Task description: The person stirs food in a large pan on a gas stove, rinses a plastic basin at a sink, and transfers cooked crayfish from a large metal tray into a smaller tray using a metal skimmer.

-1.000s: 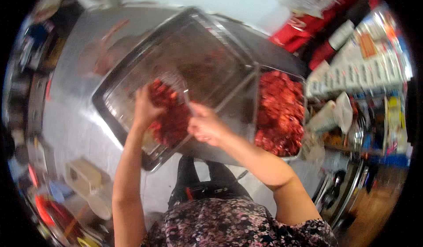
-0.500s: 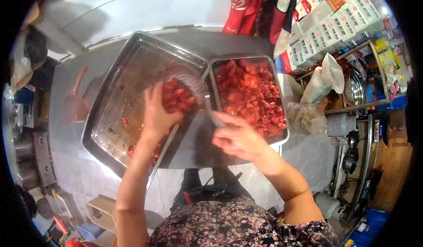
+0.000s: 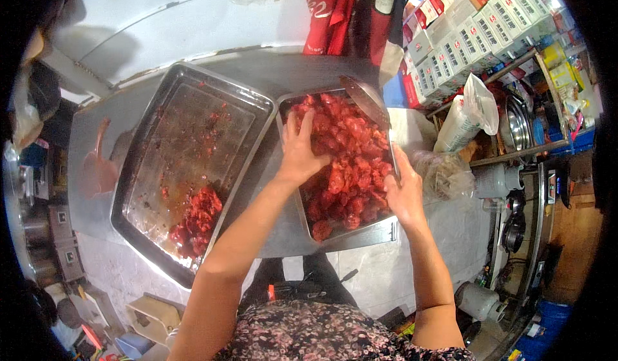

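Note:
My right hand (image 3: 405,190) is closed round the handle of a round metal skimmer (image 3: 367,102). The skimmer's head is tilted on edge above the far right corner of a deep metal tray (image 3: 394,216). Red, glossy pieces of meat (image 3: 351,177) fill that tray. Over the tray's left side, my left hand (image 3: 299,152) has its fingers spread, touching or just above the meat; its fingertips are partly lost against the red. A larger, shallower baking tray (image 3: 174,126) lies at the left, with a small heap of red meat (image 3: 199,213) in its near right corner and scraps elsewhere.
A pinkish scoop (image 3: 100,165) lies on the grey table at the left. Stacked cartons (image 3: 479,46), a white bag (image 3: 467,116) and a clear plastic bag (image 3: 444,174) stand on the right. Red cloth (image 3: 331,17) hangs at the far side.
Both hands have moved right, from the baking tray to the deep tray. The skimmer, loaded with meat before, is now tilted with no load visible. The deep tray looks fuller.

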{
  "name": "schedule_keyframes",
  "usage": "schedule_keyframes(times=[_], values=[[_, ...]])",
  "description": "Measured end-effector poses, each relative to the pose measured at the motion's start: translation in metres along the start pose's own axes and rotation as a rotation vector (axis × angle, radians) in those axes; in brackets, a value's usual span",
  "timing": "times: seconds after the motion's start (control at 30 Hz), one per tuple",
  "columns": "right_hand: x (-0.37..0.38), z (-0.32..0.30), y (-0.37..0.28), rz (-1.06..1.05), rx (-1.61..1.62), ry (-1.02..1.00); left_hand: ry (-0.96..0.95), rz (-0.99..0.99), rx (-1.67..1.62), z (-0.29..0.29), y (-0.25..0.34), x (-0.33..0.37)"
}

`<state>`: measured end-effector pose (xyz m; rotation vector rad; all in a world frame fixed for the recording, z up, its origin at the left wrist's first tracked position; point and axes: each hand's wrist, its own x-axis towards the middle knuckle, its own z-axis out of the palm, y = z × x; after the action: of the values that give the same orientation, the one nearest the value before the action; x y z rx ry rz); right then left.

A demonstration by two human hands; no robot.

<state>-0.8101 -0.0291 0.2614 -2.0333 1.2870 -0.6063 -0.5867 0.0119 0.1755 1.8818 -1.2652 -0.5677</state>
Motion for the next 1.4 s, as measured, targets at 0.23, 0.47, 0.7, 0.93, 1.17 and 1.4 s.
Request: schedule_keyframes(times=[0.23, 0.47, 0.7, 0.93, 1.17, 1.4], values=[[-0.005, 0.000, -0.007, 0.181, 0.229, -0.077, 0.262, 0.145, 0.103, 0.012, -0.033, -0.009], [-0.009, 0.023, -0.052, 0.151, 0.595, -0.085, 0.251, 0.152, 0.239, -0.002, -0.013, -0.012], [-0.003, 0.076, -0.131, 0.217, 0.423, -0.772, 0.517, -0.075, 0.190, -0.108, -0.079, -0.180], [0.004, 0.160, -0.162, 0.014, 0.043, -0.989, 0.480, -0.782, 0.280, -0.201, -0.135, -0.294], [-0.005, 0.177, -0.188, 0.356, 0.046, -1.183, 0.274, -0.937, 0.164, -0.201, -0.138, -0.277], [-0.032, 0.204, -0.207, 0.544, 0.074, -1.344, 0.310, -0.917, 0.122, -0.199, -0.134, -0.268]])
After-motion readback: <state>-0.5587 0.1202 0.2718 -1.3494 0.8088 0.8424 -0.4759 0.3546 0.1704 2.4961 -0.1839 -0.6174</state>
